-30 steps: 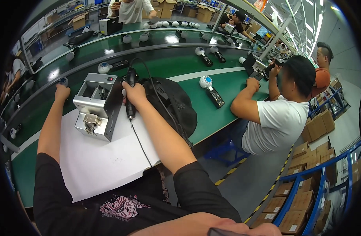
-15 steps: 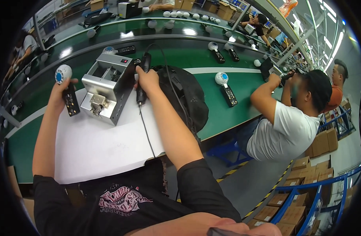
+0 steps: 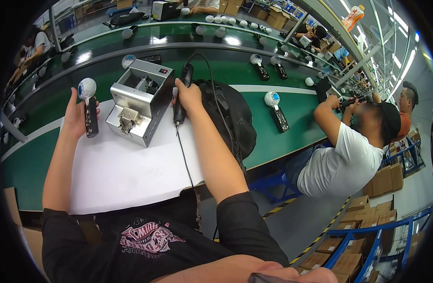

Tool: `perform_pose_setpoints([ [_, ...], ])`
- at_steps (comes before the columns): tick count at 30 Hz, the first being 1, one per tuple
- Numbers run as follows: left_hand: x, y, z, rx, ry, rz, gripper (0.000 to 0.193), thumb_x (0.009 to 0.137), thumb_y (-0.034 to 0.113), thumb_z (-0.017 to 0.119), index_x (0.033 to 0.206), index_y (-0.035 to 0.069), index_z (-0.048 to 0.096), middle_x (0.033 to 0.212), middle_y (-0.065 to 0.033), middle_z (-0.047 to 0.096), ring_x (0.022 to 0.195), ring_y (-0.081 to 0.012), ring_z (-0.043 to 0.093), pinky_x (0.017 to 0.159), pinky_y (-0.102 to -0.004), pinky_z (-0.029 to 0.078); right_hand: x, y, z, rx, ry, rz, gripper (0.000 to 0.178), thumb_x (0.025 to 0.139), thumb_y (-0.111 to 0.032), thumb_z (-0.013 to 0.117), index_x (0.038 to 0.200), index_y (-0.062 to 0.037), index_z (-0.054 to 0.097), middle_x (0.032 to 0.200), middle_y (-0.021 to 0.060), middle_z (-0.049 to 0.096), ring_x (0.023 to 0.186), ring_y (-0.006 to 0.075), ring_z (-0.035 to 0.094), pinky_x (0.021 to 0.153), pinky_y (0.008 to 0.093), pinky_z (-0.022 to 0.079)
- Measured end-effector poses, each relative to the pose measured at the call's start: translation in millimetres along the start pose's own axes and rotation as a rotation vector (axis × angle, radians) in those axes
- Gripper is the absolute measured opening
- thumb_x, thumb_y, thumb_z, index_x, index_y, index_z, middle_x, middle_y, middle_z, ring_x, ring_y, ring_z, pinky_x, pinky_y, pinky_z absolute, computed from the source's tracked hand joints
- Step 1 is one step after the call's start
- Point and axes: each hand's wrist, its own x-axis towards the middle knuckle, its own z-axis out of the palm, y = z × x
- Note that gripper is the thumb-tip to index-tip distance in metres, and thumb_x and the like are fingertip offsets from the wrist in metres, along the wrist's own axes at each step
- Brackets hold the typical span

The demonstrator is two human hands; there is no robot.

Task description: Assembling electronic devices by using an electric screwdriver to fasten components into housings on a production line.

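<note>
My left hand (image 3: 76,120) holds a handheld device (image 3: 91,118) with a white ball head and a dark handle. The device stands nearly upright, its ball on top, with my fingers behind it and the thumb raised. My right hand (image 3: 190,98) is wrapped round a black corded electric screwdriver (image 3: 179,106), its bit pointing down over the white sheet (image 3: 131,179). Between my hands sits a silver metal machine (image 3: 139,101) with a red switch on top and a small metal block on its front.
Behind the machine lies another ball-headed device (image 3: 129,61). A black backpack (image 3: 233,120) sits right of my right forearm. More such devices (image 3: 278,115) lie along the green bench (image 3: 259,141). A co-worker in a white shirt (image 3: 341,160) works at the right. Cartons (image 3: 351,264) stand on blue racks.
The device in my left hand has turned, so its blue disc no longer faces me, and my left thumb has lifted. My right hand still grips the screwdriver. The whole view has shifted slightly.
</note>
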Motion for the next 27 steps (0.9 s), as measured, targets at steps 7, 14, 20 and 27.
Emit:
perform_pose_setpoints([
  [7, 5.4, -4.5, -6.4, 0.072, 0.072, -0.005, 0.068, 0.092, 0.079, 0.044, 0.094, 0.013, 0.056, 0.076, -0.0015, 0.060, 0.062, -0.0159, 0.059, 0.054, -0.0282, 0.048, -3.0, -4.9, 3.1, -0.010, 0.046, 0.041, 0.039, 0.096, -0.034, 0.067, 0.086, 0.0029, 0.059, 0.069, 0.0099, 0.061, 0.051, 0.0202, 0.062, 0.046, 0.0353, 0.051],
  [14, 11.3, -7.6, 9.3, 0.039, 0.092, 0.026, 0.068, 0.090, 0.082, 0.046, 0.086, 0.015, 0.055, 0.069, 0.0004, 0.057, 0.057, -0.0142, 0.057, 0.050, -0.0270, 0.046, -2.8, -5.5, 1.9, -0.010, 0.028, 0.023, 0.042, 0.095, -0.035, 0.068, 0.086, 0.0054, 0.058, 0.067, 0.0106, 0.062, 0.050, 0.0207, 0.063, 0.047, 0.0352, 0.051],
  [20, 13.7, -6.5, 11.2, 0.034, 0.080, 0.010, 0.068, 0.088, 0.083, 0.047, 0.079, 0.016, 0.055, 0.065, 0.0021, 0.056, 0.056, -0.0131, 0.056, 0.050, -0.0268, 0.044, -5.8, -6.5, 2.6, -0.031, 0.072, 0.024, 0.044, 0.094, -0.035, 0.067, 0.085, 0.0071, 0.058, 0.066, 0.0114, 0.062, 0.049, 0.0209, 0.064, 0.047, 0.0351, 0.052],
  [27, 18.5, -5.9, 2.1, 0.028, 0.033, -0.004, 0.068, 0.088, 0.083, 0.048, 0.081, 0.016, 0.056, 0.068, 0.0019, 0.057, 0.058, -0.0126, 0.056, 0.051, -0.0266, 0.043, -3.5, -5.9, 1.2, -0.049, 0.021, 0.036, 0.039, 0.095, -0.034, 0.068, 0.091, 0.0039, 0.057, 0.071, 0.0096, 0.061, 0.052, 0.0196, 0.063, 0.048, 0.0347, 0.052],
])
